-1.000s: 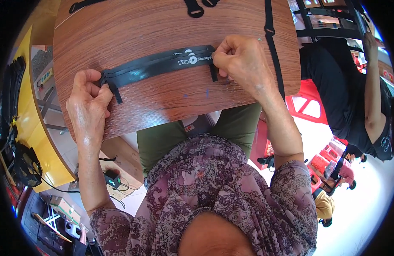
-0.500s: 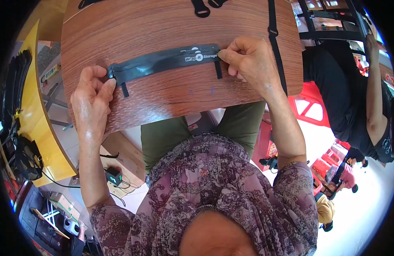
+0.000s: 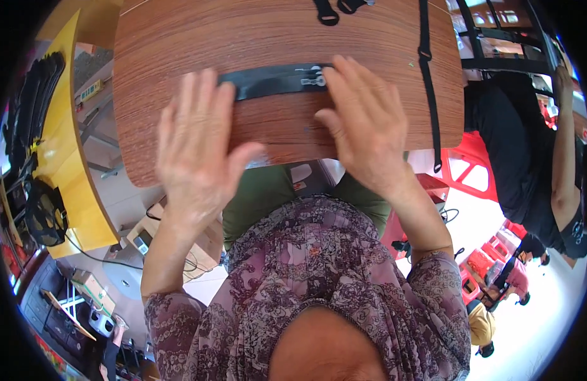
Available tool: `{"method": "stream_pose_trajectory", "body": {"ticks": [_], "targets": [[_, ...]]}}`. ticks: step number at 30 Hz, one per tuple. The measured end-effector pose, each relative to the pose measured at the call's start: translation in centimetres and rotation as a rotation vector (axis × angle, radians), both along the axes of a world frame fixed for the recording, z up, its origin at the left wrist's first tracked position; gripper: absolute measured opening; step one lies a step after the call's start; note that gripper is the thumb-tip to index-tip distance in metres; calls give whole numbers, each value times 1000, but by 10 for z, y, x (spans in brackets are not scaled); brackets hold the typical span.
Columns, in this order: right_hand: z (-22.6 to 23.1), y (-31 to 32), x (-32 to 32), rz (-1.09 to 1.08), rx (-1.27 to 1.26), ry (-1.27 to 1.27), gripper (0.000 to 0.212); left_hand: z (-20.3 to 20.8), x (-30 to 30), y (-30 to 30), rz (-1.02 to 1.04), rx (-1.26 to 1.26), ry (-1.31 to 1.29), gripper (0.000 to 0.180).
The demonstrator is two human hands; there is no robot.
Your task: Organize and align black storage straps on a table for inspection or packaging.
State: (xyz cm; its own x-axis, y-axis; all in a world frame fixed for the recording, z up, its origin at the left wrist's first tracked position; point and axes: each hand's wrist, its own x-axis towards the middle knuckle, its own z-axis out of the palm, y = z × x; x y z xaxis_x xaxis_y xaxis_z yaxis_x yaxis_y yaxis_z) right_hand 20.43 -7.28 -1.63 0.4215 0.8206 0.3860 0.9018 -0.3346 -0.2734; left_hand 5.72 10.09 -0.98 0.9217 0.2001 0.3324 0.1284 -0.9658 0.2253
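Observation:
A flat, dark, glossy strip with white print lies across the wooden tabletop. At its left end my left hand is spread flat, thumb out to the side, slightly smeared by motion. Over its right end lies my right hand, fingers stretched out and palm down. Both ends of the strip are hidden behind the fingers. Neither hand grips anything.
A long black strap with a buckle runs down the table's right side and hangs over its near edge. More black strap ends lie at the far edge. A person in black stands to the right, near a red plastic stool.
Both hands have let go of the strip's ends and opened flat over it. The left hand has moved right and blurred. My view has shifted a little.

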Motion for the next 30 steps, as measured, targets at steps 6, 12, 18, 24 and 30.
{"method": "stream_pose_trajectory", "body": {"ticks": [6, 12, 18, 24, 30], "targets": [[-24, 23, -15, 147, -210, 48, 73, -25, 5, -4, -68, -37, 151, 78], [-24, 10, -7, 97, -272, -27, 78, -30, 3, 0, -108, -58, 126, 83], [-22, -8, 3, 43, -267, 13, 76, -25, 4, 3, -135, -15, 116, 82], [-10, -14, 21, -87, 49, 129, 44, -13, 2, 11, -165, -109, 181, 80], [-3, 15, 59, -221, 322, 83, 20, -2, 12, 24, -173, -193, -56, 48]]}}
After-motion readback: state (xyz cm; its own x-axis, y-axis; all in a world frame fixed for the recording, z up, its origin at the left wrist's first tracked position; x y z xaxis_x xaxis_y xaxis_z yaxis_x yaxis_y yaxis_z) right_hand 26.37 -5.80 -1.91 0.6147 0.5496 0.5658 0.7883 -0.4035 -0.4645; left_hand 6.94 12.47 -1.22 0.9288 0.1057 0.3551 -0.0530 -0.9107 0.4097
